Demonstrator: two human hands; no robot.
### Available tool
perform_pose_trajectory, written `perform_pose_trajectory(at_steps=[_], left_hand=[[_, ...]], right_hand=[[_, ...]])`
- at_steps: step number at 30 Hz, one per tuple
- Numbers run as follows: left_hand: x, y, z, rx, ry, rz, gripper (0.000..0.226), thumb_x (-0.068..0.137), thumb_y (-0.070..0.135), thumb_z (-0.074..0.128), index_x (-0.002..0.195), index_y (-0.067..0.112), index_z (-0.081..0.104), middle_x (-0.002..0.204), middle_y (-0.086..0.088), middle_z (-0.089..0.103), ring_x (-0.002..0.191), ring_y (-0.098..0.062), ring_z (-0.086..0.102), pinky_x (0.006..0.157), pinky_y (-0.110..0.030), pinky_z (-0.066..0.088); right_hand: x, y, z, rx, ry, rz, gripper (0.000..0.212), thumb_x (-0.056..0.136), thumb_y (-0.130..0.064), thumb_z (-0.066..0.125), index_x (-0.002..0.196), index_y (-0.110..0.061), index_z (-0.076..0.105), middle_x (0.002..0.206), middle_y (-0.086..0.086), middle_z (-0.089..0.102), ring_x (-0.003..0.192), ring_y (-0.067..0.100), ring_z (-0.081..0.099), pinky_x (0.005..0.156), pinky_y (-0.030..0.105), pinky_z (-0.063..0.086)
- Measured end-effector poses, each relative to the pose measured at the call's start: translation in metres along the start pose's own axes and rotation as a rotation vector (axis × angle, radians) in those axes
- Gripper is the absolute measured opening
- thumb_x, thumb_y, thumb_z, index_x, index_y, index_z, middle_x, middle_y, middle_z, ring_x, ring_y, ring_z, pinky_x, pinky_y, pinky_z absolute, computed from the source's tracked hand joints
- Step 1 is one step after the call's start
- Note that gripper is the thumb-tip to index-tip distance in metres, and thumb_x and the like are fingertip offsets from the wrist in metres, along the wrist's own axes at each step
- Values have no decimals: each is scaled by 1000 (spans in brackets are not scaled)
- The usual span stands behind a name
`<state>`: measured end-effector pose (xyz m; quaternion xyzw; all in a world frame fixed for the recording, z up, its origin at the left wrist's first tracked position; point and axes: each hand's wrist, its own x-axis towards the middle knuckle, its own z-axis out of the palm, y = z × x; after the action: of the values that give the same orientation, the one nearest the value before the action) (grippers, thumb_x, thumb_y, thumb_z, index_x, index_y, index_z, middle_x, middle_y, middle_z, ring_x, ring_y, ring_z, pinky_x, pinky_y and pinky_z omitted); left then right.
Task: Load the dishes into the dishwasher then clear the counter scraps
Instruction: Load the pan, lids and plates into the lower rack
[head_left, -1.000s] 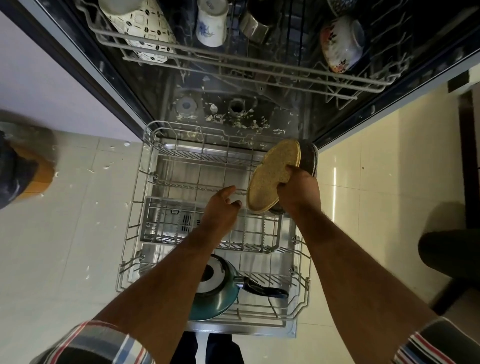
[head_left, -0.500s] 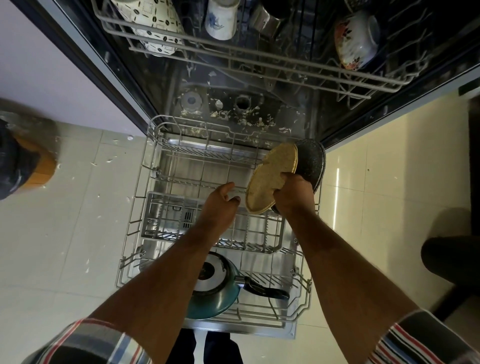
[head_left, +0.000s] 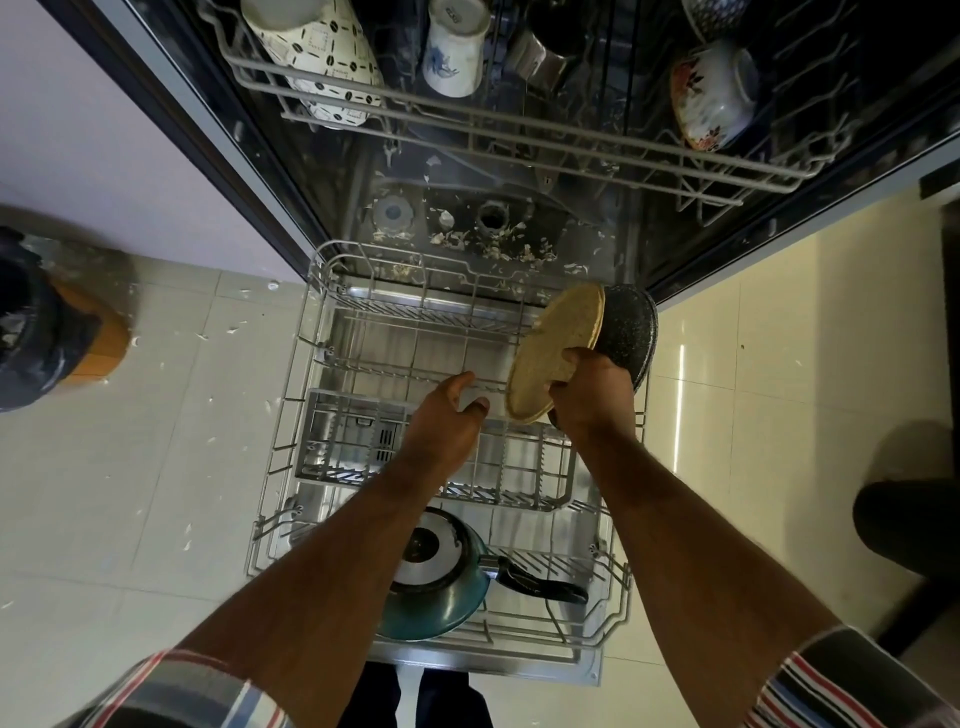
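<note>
Two plates (head_left: 556, 353) gripped by right hand (head_left: 592, 389) above lower rack (head_left: 291, 415)

Home kitchen, open dishwasher (head_left: 519, 218) with pulled-out lower rack (head_left: 322, 364), mugs (head_left: 452, 47) and bowl (head_left: 714, 93) above, tiled floor (head_left: 130, 493)

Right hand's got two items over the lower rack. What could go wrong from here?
1. The right hand grips both the tan round board and the speckled dark pan; one may slip onto the lower rack.
2. The left hand sits under the board and could get pinched.
</note>
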<state>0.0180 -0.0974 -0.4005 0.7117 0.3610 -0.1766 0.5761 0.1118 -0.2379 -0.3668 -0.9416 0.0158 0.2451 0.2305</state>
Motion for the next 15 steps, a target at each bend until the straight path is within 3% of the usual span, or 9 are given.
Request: perform_pose_trajectory(at_steps=[8, 15], left_hand=[[-1, -1, 1, 55, -13, 17, 53, 99, 30, 59, 150, 25, 43, 155, -6, 43, 142, -24, 41, 115, -46, 38], [-4, 8, 4, 134, -13, 55, 56, 101, 32, 57, 153, 24, 38, 158, -3, 39, 143, -24, 39, 113, -36, 33]], right_hand=[[2, 5, 5, -39, -52, -12, 49, 93, -14, 70, 139, -14, 56, 133, 15, 63, 117, 29, 64, 95, 43, 57], [-1, 9, 6, -85, -75, -41, 60, 95, -14, 66, 150, -20, 44, 141, 19, 55, 123, 33, 59, 99, 42, 54]])
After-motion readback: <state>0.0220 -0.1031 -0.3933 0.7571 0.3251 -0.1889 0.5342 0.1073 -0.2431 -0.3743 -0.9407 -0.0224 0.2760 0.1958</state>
